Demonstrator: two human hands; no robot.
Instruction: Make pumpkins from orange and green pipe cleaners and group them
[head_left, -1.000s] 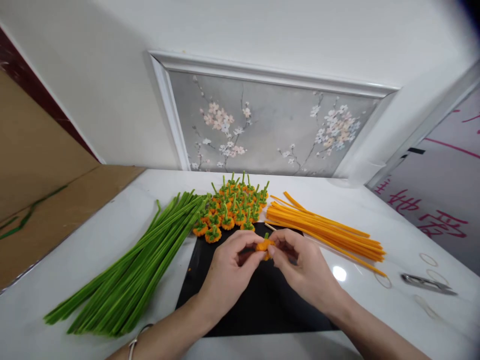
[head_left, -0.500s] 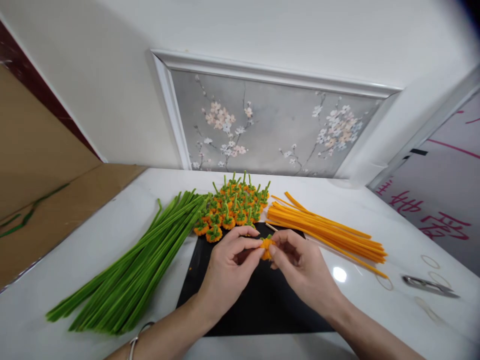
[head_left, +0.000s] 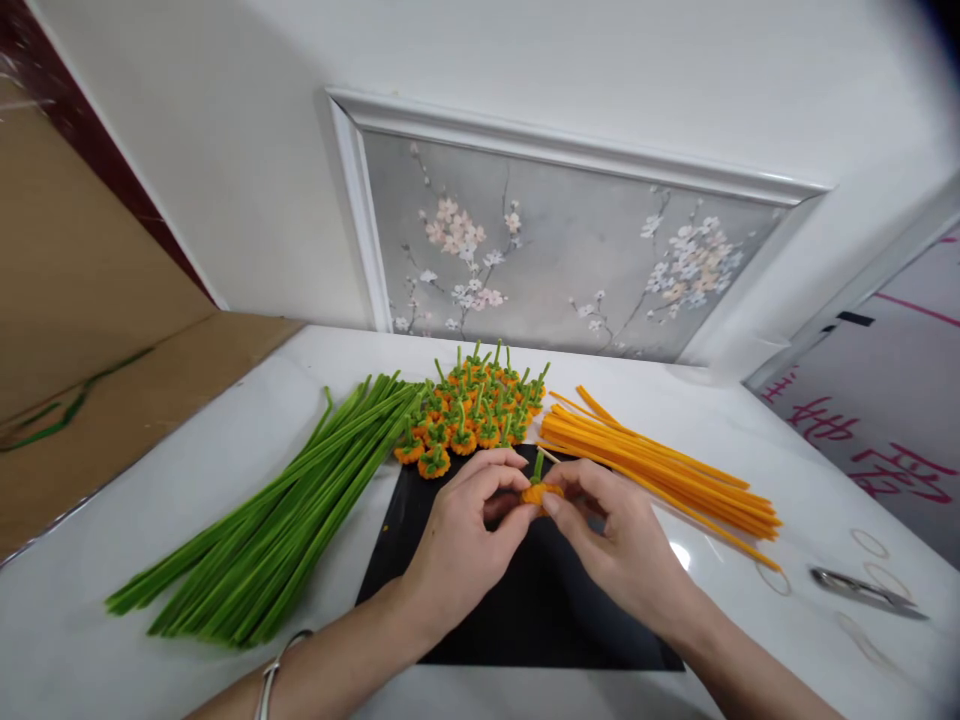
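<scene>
Between my hands, over the black mat (head_left: pixel 525 610), is a small orange pipe-cleaner pumpkin (head_left: pixel 537 493) with a green stem standing up. My left hand (head_left: pixel 472 540) pinches its left side between thumb and fingers. On its right side, my right hand (head_left: pixel 619 535) is closed with thumb and index finger on the orange rim. Just beyond my hands sits a cluster of similar finished-looking pumpkins (head_left: pixel 463 440), their green stems upright. A thin pale stick (head_left: pixel 550 456) shows behind the fingers of my right hand; its other end is hidden.
Green pipe cleaners (head_left: pixel 285 520) lie in a bundle at left, orange pipe cleaners (head_left: pixel 660 470) at right. Thread snips (head_left: pixel 866 592) and several rubber bands (head_left: pixel 870 543) rest on the white table at far right. Cardboard (head_left: pixel 135 390) borders the left side; a framed floral panel (head_left: pixel 577 240) stands behind.
The pumpkin has tipped in my fingers, so its green stem now shows upright above the orange body. Both hands keep their pinch. The whole view has shifted slightly.
</scene>
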